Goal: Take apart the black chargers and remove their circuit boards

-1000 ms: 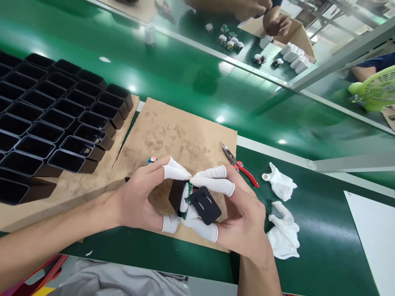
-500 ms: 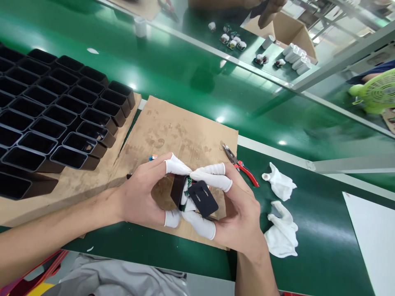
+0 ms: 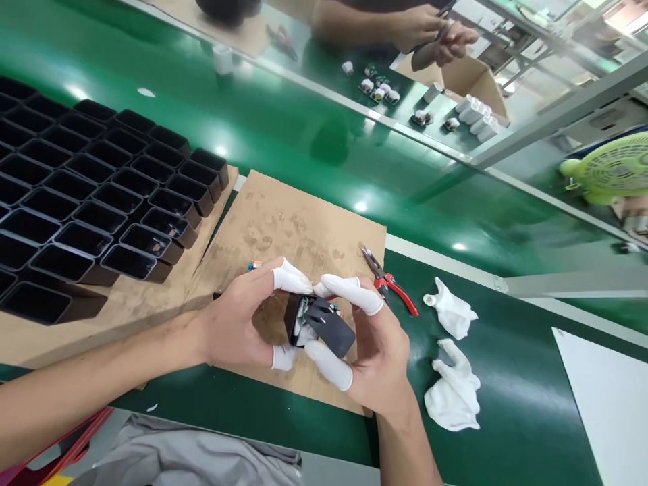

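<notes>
My left hand (image 3: 243, 317), with white finger cots on several fingers, grips a small black plastic case (image 3: 290, 314) between thumb and fingers. Its open end faces right, and a green circuit board with white material (image 3: 302, 331) shows inside. A flat black end cap (image 3: 331, 329) with two slots sits tilted at that opening. My right hand (image 3: 372, 337), also in white finger cots, is closed around the cap and the case's rim. Beneath both hands lies a stained cardboard sheet (image 3: 293, 216).
Rows of open black cases (image 3: 96, 185) stand on the left. Red-handled pliers (image 3: 389, 282) lie right of my hands, near two crumpled white gloves (image 3: 453, 391). Behind a rail, another person's hands (image 3: 440, 40) are above small boards (image 3: 379, 88). A green fan (image 3: 615, 169) stands far right.
The right fingers have shifted on the end cap, which now sits nearer the case's opening and lies at a different tilt. My left hand keeps its hold. The view has moved slightly.
</notes>
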Demonstrator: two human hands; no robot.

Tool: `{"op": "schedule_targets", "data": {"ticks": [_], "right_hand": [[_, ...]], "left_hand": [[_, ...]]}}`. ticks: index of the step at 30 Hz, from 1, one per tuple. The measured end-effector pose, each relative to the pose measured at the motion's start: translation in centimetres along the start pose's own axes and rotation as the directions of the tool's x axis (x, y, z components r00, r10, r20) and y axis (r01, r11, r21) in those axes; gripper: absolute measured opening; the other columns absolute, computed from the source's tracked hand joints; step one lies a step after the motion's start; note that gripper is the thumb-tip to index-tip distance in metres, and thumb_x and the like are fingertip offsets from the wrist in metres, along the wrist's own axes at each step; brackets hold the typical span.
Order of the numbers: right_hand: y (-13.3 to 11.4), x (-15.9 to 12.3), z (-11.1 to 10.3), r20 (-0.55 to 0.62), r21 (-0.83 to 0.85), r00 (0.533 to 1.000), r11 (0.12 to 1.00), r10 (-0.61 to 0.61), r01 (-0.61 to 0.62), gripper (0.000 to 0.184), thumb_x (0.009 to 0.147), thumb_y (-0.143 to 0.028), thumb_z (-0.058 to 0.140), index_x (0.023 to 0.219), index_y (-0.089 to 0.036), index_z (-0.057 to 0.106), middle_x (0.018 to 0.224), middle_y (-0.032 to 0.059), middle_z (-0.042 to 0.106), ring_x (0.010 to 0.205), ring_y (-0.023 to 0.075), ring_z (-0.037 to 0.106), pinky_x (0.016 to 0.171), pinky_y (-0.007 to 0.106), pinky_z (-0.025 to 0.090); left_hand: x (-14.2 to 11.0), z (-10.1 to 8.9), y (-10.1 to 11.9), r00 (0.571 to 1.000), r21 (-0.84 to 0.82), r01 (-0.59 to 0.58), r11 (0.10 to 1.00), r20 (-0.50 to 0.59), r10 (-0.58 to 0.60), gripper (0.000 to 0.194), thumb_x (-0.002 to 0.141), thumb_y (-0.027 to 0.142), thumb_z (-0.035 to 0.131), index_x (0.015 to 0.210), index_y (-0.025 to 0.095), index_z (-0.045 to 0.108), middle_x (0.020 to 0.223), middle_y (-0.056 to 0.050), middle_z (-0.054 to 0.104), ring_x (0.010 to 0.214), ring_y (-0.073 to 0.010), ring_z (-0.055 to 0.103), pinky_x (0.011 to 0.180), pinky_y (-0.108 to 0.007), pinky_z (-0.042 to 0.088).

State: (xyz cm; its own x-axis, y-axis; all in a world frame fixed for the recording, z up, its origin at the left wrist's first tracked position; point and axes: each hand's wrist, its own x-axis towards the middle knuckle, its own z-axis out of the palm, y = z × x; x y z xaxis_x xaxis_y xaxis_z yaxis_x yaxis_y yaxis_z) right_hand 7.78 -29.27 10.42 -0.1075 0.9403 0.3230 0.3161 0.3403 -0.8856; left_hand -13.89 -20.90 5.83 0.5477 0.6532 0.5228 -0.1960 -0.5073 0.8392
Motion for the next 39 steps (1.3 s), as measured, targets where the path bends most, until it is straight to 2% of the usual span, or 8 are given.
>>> {"op": "schedule_targets", "data": {"ticks": [13,17,24,27,29,31,36,39], "right_hand": [[0.2,-0.4,1.4,-0.060,-0.048,0.998,0.998,0.033,-0.036,0.075,0.090,-0.023,0.099,0.156,-0.036,0.066,0.128,0.0050,0.073,0.110,0.0238,0.072,0.092,0.039,0.062],[0.1,-0.4,1.2,-0.065,-0.009,0.998,1.000,0.016,-0.017,0.076,0.089,-0.023,0.100,0.156,-0.036,0.067,0.129,0.0051,0.074,0.112,0.0244,0.073,0.096,0.040,0.063],[-3.3,-1.9,1.2,-0.165,0.031,0.981,0.993,-0.106,0.113,0.075,0.092,-0.022,0.094,0.160,-0.031,0.065,0.139,0.0105,0.077,0.120,0.0288,0.078,0.107,0.048,0.068],[-5.4,-4.2,3.2,-0.366,-0.053,0.908,0.979,-0.202,0.196,0.067,0.095,-0.014,0.087,0.157,-0.028,0.069,0.136,0.0118,0.079,0.119,0.0292,0.080,0.105,0.051,0.071],[-6.4,-6.4,5.4,-0.524,-0.210,0.781,0.941,-0.338,0.266,0.063,0.092,-0.006,0.087,0.151,-0.025,0.073,0.133,0.0125,0.079,0.115,0.0293,0.082,0.099,0.052,0.074],[-7.1,-8.8,7.9,-0.553,-0.408,0.677,0.866,-0.485,0.288,0.065,0.089,0.001,0.088,0.148,-0.026,0.076,0.129,0.0118,0.079,0.112,0.0292,0.082,0.089,0.047,0.076],[-7.8,-13.3,12.2,-0.420,-0.612,0.680,0.741,-0.601,0.278,0.061,0.095,-0.001,0.084,0.148,-0.031,0.077,0.130,0.0108,0.070,0.115,0.0290,0.080,0.089,0.047,0.077],[-8.0,-14.6,13.1,-0.342,-0.601,0.735,0.738,-0.585,0.308,0.064,0.102,-0.012,0.081,0.159,-0.038,0.070,0.130,0.0110,0.065,0.117,0.0298,0.077,0.091,0.047,0.077]], "left_hand": [[-0.2,0.2,0.0,0.999,-0.001,0.037,0.999,-0.010,-0.037,0.076,0.069,0.011,0.089,0.138,0.034,0.065,0.124,-0.008,0.077,0.105,-0.0338,0.080,0.089,-0.051,0.069],[-0.1,0.2,0.3,0.999,-0.008,-0.036,0.999,-0.037,0.035,0.076,0.071,0.012,0.090,0.140,0.032,0.065,0.123,-0.007,0.075,0.104,-0.0310,0.078,0.087,-0.047,0.066],[0.6,-0.4,5.2,0.993,0.103,-0.113,0.988,-0.027,0.116,0.074,0.076,0.018,0.101,0.139,0.026,0.065,0.122,-0.011,0.079,0.104,-0.0282,0.078,0.091,-0.043,0.066],[-0.8,-0.2,7.7,0.991,0.128,-0.098,0.987,-0.079,0.108,0.073,0.079,0.018,0.100,0.143,0.026,0.064,0.126,-0.013,0.079,0.113,-0.0310,0.079,0.098,-0.047,0.068],[-2.2,0.1,8.9,0.984,0.133,-0.111,0.985,-0.123,0.127,0.074,0.079,0.016,0.099,0.143,0.025,0.065,0.128,-0.014,0.079,0.119,-0.0322,0.079,0.105,-0.050,0.068],[-4.0,0.4,9.7,0.976,0.139,-0.123,0.983,-0.163,0.145,0.072,0.078,0.016,0.100,0.142,0.024,0.067,0.128,-0.015,0.078,0.121,-0.0320,0.078,0.107,-0.050,0.069],[-8.5,0.9,11.9,0.958,0.199,-0.106,0.974,-0.243,0.154,0.069,0.079,0.024,0.104,0.140,0.023,0.069,0.124,-0.013,0.074,0.112,-0.0278,0.078,0.098,-0.042,0.069],[-11.1,1.0,13.5,0.945,0.284,-0.121,0.951,-0.260,0.198,0.068,0.080,0.028,0.105,0.138,0.024,0.070,0.123,-0.014,0.076,0.109,-0.0282,0.079,0.095,-0.041,0.069]]}}
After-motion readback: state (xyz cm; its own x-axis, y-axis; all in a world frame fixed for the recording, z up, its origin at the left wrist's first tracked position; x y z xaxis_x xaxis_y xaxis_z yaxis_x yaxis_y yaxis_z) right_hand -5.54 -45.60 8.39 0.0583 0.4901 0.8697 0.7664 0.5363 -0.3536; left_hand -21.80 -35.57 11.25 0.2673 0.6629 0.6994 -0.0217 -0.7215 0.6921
